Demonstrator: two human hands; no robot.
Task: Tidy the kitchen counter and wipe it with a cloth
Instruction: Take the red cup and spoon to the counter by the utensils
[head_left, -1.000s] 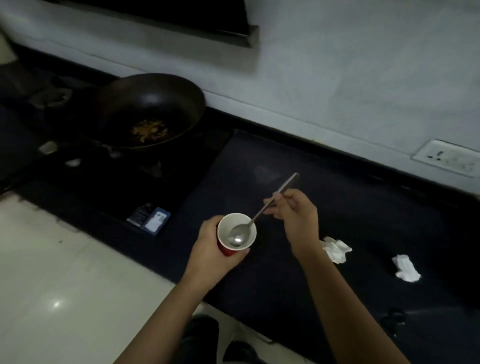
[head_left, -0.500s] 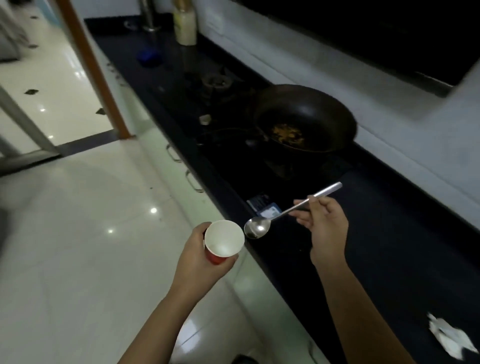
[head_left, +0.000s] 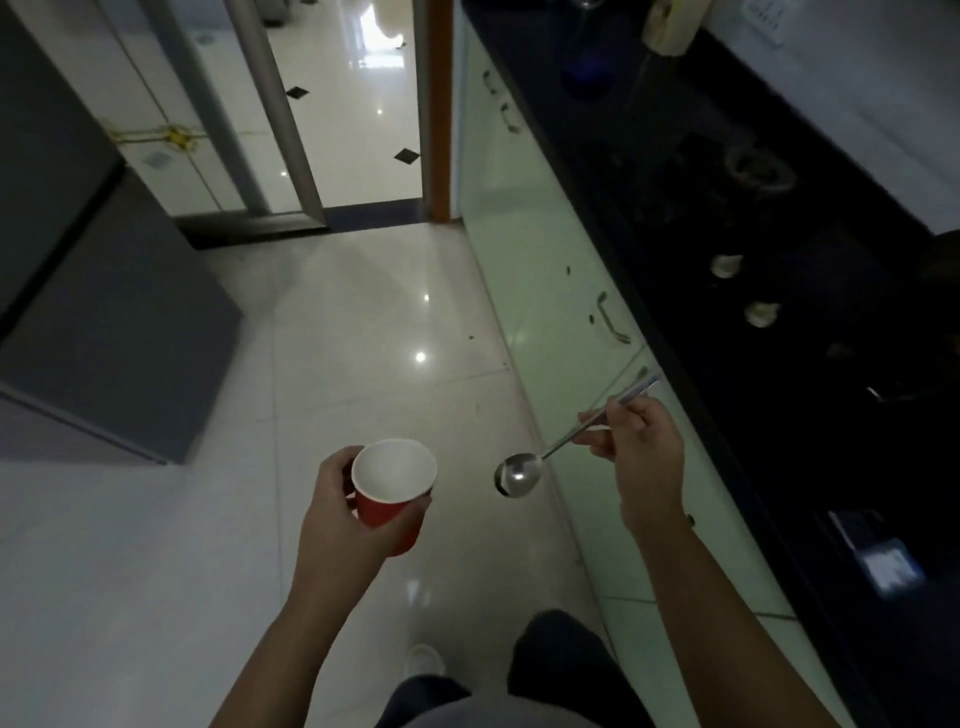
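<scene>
The left hand wraps its curled fingers and thumb around a red paper cup, held upright with its white inside showing nothing in it. The right hand pinches the handle of a metal spoon between thumb and fingertips, bowl hanging down and to the left. A second ago the spoon's bowl sat inside the cup, above the counter; now the two are apart, with a gap between the bowl and the cup's rim. Both are held out over the pale tiled floor, off the counter altogether. The view has swung round too: the dark counter now runs along the right side, and ahead lies a doorway. This looks like the clearing stage, with cup and spoon being carried off somewhere, and wiping not yet begun; no cloth shows anywhere. The pan seen earlier has dropped out of view, as have the crumpled white papers that lay to the right. On the counter, two pale scraps lie near the front edge, past a stove burner, but it is too dark and smeared to tell what they are. A small blue and white box lies nearer, blurred. At the top edge a cream bottle is cut off. Where the cup and spoon are headed cannot be seen.
</scene>
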